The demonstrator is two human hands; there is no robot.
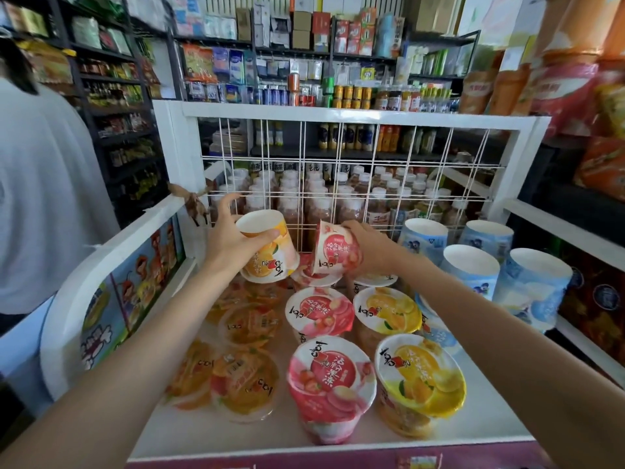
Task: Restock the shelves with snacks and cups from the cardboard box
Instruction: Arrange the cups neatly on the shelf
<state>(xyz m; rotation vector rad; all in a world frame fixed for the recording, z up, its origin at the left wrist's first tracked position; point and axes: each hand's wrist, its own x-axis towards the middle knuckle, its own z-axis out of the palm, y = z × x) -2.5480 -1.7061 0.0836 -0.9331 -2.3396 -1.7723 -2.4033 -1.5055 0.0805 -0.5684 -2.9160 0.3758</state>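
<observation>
A small shop is shown; dark shelving [111, 106] along the left and back is packed with goods; a white wire grid [338, 170] backs the white display stand [527, 130]; bottles [318, 198] are ranked behind it; daylight is soft.

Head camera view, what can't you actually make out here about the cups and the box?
- Cardboard box: not in the head view at all.
- Right hand: fingers hidden behind the pink cup it holds.
- Cup under the orange cup in the left hand: mostly covered by it.
- Bottles behind the wire grid: labels too small and blurred to read.
</observation>
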